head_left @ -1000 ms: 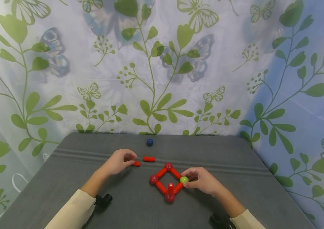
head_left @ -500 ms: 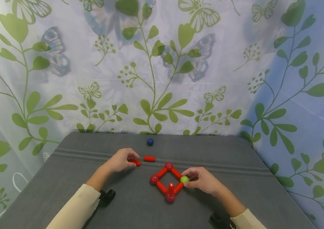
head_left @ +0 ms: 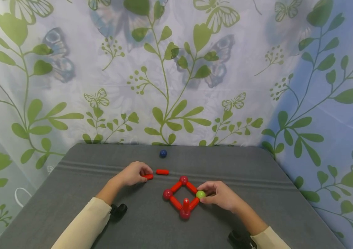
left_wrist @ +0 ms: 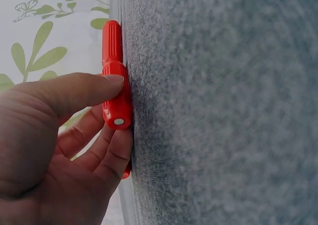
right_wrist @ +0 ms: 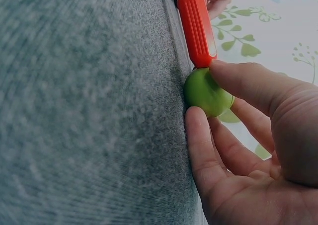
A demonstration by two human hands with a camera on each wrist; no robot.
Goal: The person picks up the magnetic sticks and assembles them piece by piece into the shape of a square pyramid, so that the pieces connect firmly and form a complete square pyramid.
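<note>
My left hand (head_left: 136, 173) pinches a red magnetic rod (left_wrist: 117, 101) low over the table, thumb on one side and fingers on the other; a pale metal dot shows in the rod's end. To the right, my right hand (head_left: 217, 195) holds a green ball (right_wrist: 206, 93) between thumb and fingers. That ball forms the right corner of a diamond of red rods (head_left: 175, 203), whose other corners are red balls (head_left: 167, 194). From the nearest red ball (head_left: 185, 214) another red rod (head_left: 186, 204) sticks up.
A loose red rod (head_left: 162, 172) lies just right of my left hand. Farther back, a dark blue ball (head_left: 163, 153) rests near the far edge of the grey cloth-covered table (head_left: 101, 152). Behind it hangs a leaf-and-butterfly patterned curtain (head_left: 120, 114).
My left hand has shifted slightly to the right and closed in around the red rod. The right hand keeps its place at the green ball, and the diamond stays put.
</note>
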